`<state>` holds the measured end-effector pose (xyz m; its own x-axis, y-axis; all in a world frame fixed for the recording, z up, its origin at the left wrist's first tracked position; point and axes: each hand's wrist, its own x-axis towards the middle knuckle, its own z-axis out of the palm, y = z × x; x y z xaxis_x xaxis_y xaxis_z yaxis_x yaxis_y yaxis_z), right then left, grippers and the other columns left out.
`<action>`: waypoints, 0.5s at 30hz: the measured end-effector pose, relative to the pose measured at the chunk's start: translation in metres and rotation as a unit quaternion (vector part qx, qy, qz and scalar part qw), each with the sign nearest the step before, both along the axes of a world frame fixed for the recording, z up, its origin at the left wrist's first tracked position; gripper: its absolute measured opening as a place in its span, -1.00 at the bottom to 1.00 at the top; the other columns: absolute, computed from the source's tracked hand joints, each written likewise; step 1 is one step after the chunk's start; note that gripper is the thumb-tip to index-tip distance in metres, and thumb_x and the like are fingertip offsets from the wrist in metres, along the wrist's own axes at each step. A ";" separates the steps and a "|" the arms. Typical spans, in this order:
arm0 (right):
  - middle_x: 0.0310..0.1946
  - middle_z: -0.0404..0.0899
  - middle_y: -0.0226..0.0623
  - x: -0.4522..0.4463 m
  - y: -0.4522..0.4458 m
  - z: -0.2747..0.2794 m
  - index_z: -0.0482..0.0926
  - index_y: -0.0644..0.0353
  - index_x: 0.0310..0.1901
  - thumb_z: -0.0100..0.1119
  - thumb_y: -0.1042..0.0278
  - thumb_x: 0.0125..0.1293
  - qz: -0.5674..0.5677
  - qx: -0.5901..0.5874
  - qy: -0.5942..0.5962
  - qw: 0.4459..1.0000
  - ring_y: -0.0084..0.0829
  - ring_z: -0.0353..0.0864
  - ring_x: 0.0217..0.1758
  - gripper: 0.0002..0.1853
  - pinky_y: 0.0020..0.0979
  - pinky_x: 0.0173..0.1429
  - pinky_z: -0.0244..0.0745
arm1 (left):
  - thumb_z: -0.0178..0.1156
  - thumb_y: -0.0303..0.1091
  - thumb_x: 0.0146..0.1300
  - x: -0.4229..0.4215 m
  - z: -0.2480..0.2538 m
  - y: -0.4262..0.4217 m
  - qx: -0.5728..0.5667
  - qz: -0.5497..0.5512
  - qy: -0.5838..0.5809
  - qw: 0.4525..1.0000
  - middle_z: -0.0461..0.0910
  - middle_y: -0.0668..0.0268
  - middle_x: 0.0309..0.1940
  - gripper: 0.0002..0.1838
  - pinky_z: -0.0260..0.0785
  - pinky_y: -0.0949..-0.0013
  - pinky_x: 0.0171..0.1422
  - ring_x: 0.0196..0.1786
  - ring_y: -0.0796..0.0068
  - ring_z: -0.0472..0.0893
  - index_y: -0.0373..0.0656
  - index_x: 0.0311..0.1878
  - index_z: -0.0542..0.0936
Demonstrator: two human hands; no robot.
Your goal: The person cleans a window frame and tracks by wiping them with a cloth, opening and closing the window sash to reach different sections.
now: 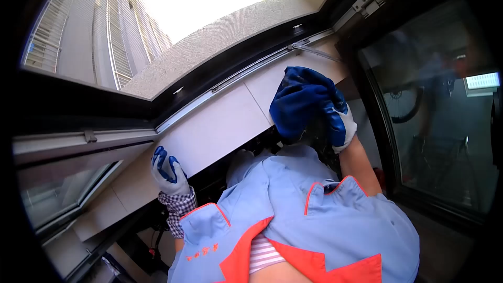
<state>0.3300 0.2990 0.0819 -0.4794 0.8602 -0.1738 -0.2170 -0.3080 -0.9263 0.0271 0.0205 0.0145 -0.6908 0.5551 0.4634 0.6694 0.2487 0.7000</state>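
My right hand (339,123), in a white and blue coated work glove, grips a bunched dark blue cloth (299,99). The cloth hangs over the right part of the pale tiled windowsill (212,128) and its front edge. My left hand (170,170) wears a matching glove, with a checked sleeve cuff (179,207) at the wrist. Its fingers are slightly bent and apart, with nothing between them. It is over the left part of the sill; whether it touches the tile I cannot tell.
A dark window frame (209,86) with a metal track borders the sill. On the right, a glass sash (435,105) stands swung inward, joined by a metal stay arm (314,51). Another glass pane (68,188) is at left. Outside lie a rough ledge (220,31) and a building (99,26).
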 end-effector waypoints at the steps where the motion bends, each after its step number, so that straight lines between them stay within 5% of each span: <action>1: 0.15 0.59 -0.34 0.004 0.002 0.003 0.46 0.25 0.31 0.10 0.50 0.48 0.006 -0.031 0.036 0.999 -0.51 0.55 0.18 -0.61 -0.44 0.33 0.44 | 0.11 -0.64 0.34 0.012 0.004 -0.002 0.021 0.015 -0.004 1.000 0.57 0.02 0.13 -0.72 0.45 0.25 0.31 0.15 0.19 0.60 -0.36 0.11 0.49; 2: 0.24 0.55 -0.26 0.011 0.006 -0.004 0.38 0.13 0.41 0.08 0.34 0.52 0.049 -0.035 0.060 0.996 -0.38 0.57 0.24 -0.54 -0.31 0.36 0.48 | 0.07 -0.65 0.37 0.029 0.005 -0.001 0.062 0.004 -0.079 0.995 0.57 0.03 0.12 -0.74 0.44 0.27 0.31 0.14 0.23 0.61 -0.40 0.11 0.48; 5: 0.16 0.58 -0.34 0.017 0.003 0.007 0.44 0.16 0.35 0.11 0.41 0.50 0.089 -0.162 0.179 0.966 -0.51 0.56 0.18 -0.58 -0.43 0.33 0.45 | 0.09 -0.55 0.40 0.090 0.016 0.006 0.007 -0.067 -0.216 0.974 0.61 0.05 0.07 -0.73 0.44 0.26 0.30 0.10 0.25 0.64 -0.35 0.13 0.49; 7: 0.13 0.58 -0.37 0.025 0.010 -0.003 0.43 0.13 0.35 0.14 0.41 0.48 0.138 -0.176 0.168 0.960 -0.53 0.57 0.15 -0.57 -0.45 0.29 0.48 | 0.08 -0.25 0.49 0.126 0.016 0.021 -0.034 -0.190 -0.320 0.928 0.60 0.07 0.11 -0.61 0.39 0.24 0.35 0.15 0.26 0.61 -0.33 0.23 0.46; 9: 0.11 0.58 -0.38 0.023 0.013 -0.004 0.43 0.13 0.35 0.17 0.40 0.47 0.191 -0.187 0.172 0.948 -0.54 0.58 0.13 -0.56 -0.47 0.27 0.49 | 0.01 0.02 0.54 0.160 -0.006 0.042 -0.011 -0.303 -0.531 0.791 0.47 0.05 0.28 -0.40 0.36 0.15 0.40 0.27 0.26 0.53 -0.34 0.35 0.34; 11: 0.08 0.59 -0.39 0.016 0.009 -0.013 0.44 0.12 0.34 0.23 0.38 0.43 0.219 -0.145 0.136 0.955 -0.56 0.59 0.08 -0.53 -0.48 0.19 0.53 | 0.02 0.13 0.50 0.189 -0.032 0.064 0.021 -0.290 -0.714 0.637 0.42 0.08 0.35 -0.28 0.32 0.10 0.45 0.35 0.19 0.47 -0.27 0.46 0.27; 15: 0.08 0.60 -0.39 0.009 -0.008 0.001 0.43 0.11 0.36 0.22 0.38 0.41 0.273 -0.201 0.163 0.926 -0.54 0.61 0.07 -0.51 -0.48 0.17 0.54 | -0.05 0.16 0.51 0.213 -0.028 0.097 0.151 -0.342 -0.738 0.562 0.38 0.11 0.41 -0.25 0.29 0.12 0.49 0.40 0.17 0.44 -0.20 0.54 0.19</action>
